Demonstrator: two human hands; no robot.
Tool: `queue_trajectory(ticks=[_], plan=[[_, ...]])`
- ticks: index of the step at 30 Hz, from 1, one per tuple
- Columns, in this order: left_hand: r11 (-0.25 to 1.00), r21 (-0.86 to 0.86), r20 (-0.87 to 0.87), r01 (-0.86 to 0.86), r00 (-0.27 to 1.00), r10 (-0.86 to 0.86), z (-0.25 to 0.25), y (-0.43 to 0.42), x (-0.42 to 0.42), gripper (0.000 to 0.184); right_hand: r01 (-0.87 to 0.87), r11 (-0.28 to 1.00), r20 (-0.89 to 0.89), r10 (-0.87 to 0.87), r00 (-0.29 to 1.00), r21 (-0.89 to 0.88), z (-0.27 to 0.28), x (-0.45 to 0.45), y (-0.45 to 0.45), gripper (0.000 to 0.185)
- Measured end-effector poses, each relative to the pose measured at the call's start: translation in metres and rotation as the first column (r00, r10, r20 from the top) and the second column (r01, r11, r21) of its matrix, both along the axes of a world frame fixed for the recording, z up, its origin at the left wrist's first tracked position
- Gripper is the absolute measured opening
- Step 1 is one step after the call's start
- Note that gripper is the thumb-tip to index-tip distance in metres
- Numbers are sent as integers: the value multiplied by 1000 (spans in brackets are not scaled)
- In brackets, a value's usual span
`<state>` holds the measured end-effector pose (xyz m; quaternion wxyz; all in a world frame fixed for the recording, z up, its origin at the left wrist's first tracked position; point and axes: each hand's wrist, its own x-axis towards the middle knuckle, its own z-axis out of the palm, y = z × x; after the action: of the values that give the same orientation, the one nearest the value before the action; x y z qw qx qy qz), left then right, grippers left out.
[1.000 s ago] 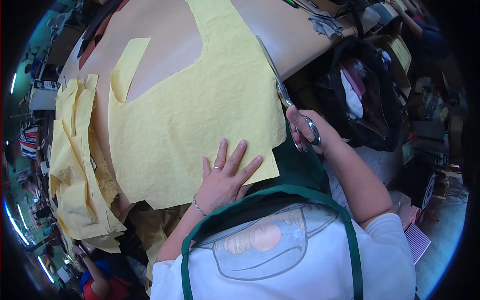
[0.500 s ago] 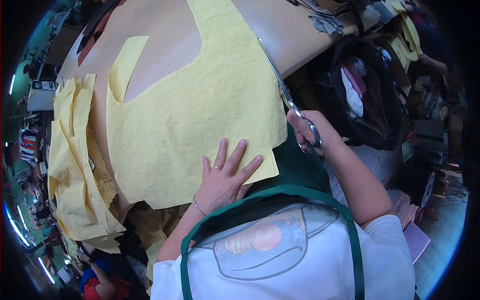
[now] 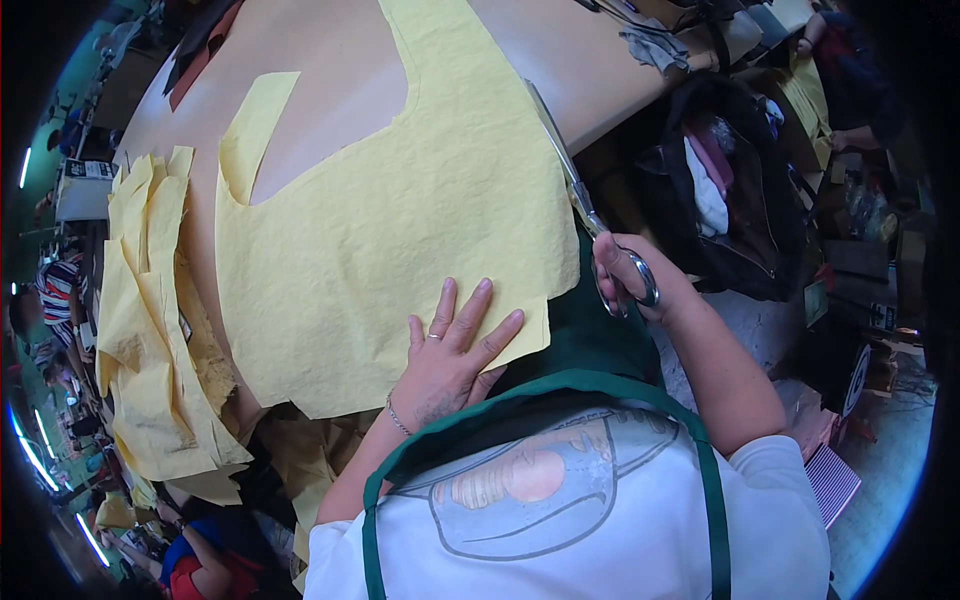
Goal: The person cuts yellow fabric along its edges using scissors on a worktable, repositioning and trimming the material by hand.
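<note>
A large yellow sheet (image 3: 370, 230), cut with a curved notch and a narrow strap, lies across the table. My left hand (image 3: 452, 350) presses flat on its lower part with fingers spread, a ring and a bracelet showing. Around the handles of long metal scissors (image 3: 569, 170) my right hand (image 3: 640, 278) is closed. The blades point up and left along the sheet's right edge; whether they touch it I cannot tell. Near the sheet's lower right corner a second thin edge shows underneath.
The tan table (image 3: 330, 110) curves away beyond the sheet. Crumpled yellow pieces (image 3: 150, 350) hang at its left edge. An open black bag (image 3: 745, 190) stands at the right, with a grey cloth (image 3: 655, 48) above it. Other people work at both sides.
My right hand and the scissors have shifted slightly right and down. My left hand stays in place on the sheet. A person at the upper right has moved their arms.
</note>
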<state>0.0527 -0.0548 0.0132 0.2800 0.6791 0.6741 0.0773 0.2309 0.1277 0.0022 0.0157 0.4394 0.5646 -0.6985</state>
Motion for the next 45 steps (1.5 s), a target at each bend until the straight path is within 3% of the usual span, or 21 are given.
queue_trajectory(ticks=[14, 26, 36, 45], plan=[[1000, 31, 60, -3, 998, 1, -3, -3, 0, 65, 23, 997, 26, -25, 999, 73, -3, 4, -6, 70], [999, 34, 64, 8, 998, -10, -4, -3, 1, 65, 14, 996, 131, -25, 991, 89, 1, 3, -11, 62], [996, 60, 24, 62, 998, -64, -5, -6, 2, 66, -30, 996, 81, 23, 996, 87, 5, -9, 8, 74], [996, 54, 16, 75, 997, -76, -7, -8, 1, 66, 41, 988, 42, -48, 998, 150, 1, -11, 7, 75]])
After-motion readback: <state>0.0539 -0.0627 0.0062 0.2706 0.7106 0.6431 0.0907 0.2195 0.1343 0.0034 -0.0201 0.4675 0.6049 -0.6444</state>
